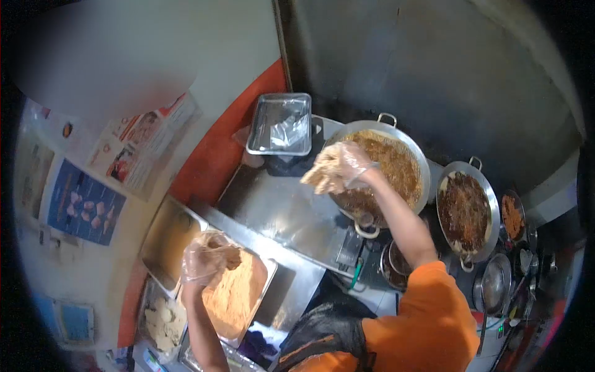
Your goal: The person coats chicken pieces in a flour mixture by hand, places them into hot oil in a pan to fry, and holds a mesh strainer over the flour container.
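Observation:
My right hand (356,162), in a clear plastic glove, is raised over the left rim of a large pan of bubbling oil (396,162). Its fingers close around a pale, flour-coated piece of food (322,170), whose exact kind I cannot make out. My left hand (204,263), gloved the same way, is curled above a metal tray (273,273) of orange-tinted flour (232,297). Brownish coating shows at its shaded fingers, and whatever they hold is hidden.
A second pan (494,214) with dark frying food stands at the right, near a strainer of orange bits (512,217). An empty-looking metal tray (279,149) is at the back. Pale pieces fill a container (164,322) at lower left. A metal basin (496,285) sits at right.

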The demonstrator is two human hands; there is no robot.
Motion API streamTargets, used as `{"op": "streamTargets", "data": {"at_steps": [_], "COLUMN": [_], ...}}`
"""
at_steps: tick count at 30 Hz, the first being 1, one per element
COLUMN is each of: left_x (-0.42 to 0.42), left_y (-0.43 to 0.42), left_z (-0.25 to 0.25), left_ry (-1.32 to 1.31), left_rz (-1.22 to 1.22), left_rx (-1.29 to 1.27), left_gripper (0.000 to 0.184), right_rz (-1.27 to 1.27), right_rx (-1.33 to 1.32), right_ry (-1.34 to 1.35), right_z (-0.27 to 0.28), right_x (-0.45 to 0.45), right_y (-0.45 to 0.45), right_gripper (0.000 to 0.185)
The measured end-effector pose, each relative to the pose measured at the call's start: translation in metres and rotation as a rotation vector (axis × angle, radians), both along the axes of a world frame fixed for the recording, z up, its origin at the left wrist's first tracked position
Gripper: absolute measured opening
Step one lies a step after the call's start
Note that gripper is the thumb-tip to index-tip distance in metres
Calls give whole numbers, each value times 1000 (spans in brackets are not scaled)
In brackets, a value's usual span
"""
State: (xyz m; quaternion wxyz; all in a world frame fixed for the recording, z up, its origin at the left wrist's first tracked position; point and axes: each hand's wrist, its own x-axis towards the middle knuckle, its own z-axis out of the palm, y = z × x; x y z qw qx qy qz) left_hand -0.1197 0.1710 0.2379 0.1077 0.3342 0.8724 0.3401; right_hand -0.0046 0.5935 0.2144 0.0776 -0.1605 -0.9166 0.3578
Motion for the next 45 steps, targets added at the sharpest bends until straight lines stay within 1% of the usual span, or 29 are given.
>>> {"op": "streamTargets", "data": {"at_steps": [2, 4, 5, 6, 7, 9, 10, 12, 13, 16, 18, 20, 22, 23, 27, 28, 29, 30, 31, 32, 34, 35, 37, 38, 40, 41, 42, 44, 45], "left_x": [-7, -19, -21, -19, -13, -20, -28, -44, -37, -49, -39, -20, -28, -30, -38, -36, -31, -25, -14, -10, -12, -12, -11, -8, 17, 20, 25, 43, 56], "left_y": [56, 115, 146, 180, 216, 281, 314, 377, 403, 482, 515, 530, 549, 554, 534, 522, 502, 482, 461, 435, 374, 341, 270, 228, 151, 104, 62, -17, -60], "left_z": [-2, -12, -20, -24, -23, -34, -47, -96, -86, -151, -150, -141, -184, -203, -231, -226, -213, -196, -172, -149, -113, -108, -99, -87, -49, -49, -50, -46, -61], "left_ry": [68, 98, 98, 99, -110, -140, -148, -118, -54, 3, 75, 128, 50, 7, 557, 483, 408, 337, 180, 168, 146, 191, 291, 183, 197, 185, 251, 142, 245], "left_rz": [-159, -376, -383, -392, -312, -404, -455, -514, -505, -521, -625, -647, -640, -634, -1177, -1109, -1039, -966, -761, -733, -673, -656, -591, -481, -255, -169, -44, 117, 221], "left_rx": [47, 162, 137, 116, 62, -1, -34, 109, 30, 66, -2, 3, -32, -51, -133, -113, -95, -77, -140, -154, -184, -117, 21, -75, -120, -70, -83, 86, 145], "left_gripper": [43, 44, 42, 40, 32, 24, 21, 21, 29, 34, 36, 33, 32, 31, 29, 27, 25, 24, 20, 20, 21, 23, 30, 33, 36, 39, 31, 21, 18], "right_rz": [-138, -126, -125, -80, -34, 29, 71, -97, -156, -339, -355, -304, -517, -717, -633, -636, -600, -676, -656, -632, -608, -577, -439, -370, -273, -178, -89, 147, 263], "right_rx": [271, 526, 653, 677, 704, 768, 715, 704, 652, 465, 457, 641, 437, 197, 281, 232, 441, 318, 326, 336, -121, -340, -590, -805, -1251, -1290, -1330, -1181, -1139], "right_ry": [-64, -157, -209, -256, -306, -397, -332, -436, -365, -291, -278, -349, -374, -156, 253, 380, 405, 352, 397, 443, 457, 498, 528, 534, 474, 438, 397, 242, 162], "right_z": [-33, -77, -91, -96, -99, -120, -112, -153, -164, -186, -171, -184, -120, -122, -46, -36, -21, -1, 3, 2, -9, -44, -63, -75, -63, -64, -68, -84, -86], "right_x": [7, 5, 3, 1, 1, 0, 7, 0, 4, 17, 44, 63, 83, 90, 152, 164, 174, 182, 191, 197, 195, 187, 161, 146, 110, 91, 74, 36, 24], "right_y": [69, 138, 163, 179, 190, 223, 223, 249, 256, 272, 260, 272, 240, 242, 191, 179, 165, 140, 121, 103, 64, 51, 3, -27, -93, -120, -151, -201, -229], "right_gripper": [19, 24, 27, 30, 32, 37, 29, 22, 21, 19, 18, 18, 18, 19, 22, 23, 22, 18, 18, 18, 18, 19, 19, 24, 28, 28, 28, 32, 31]}}
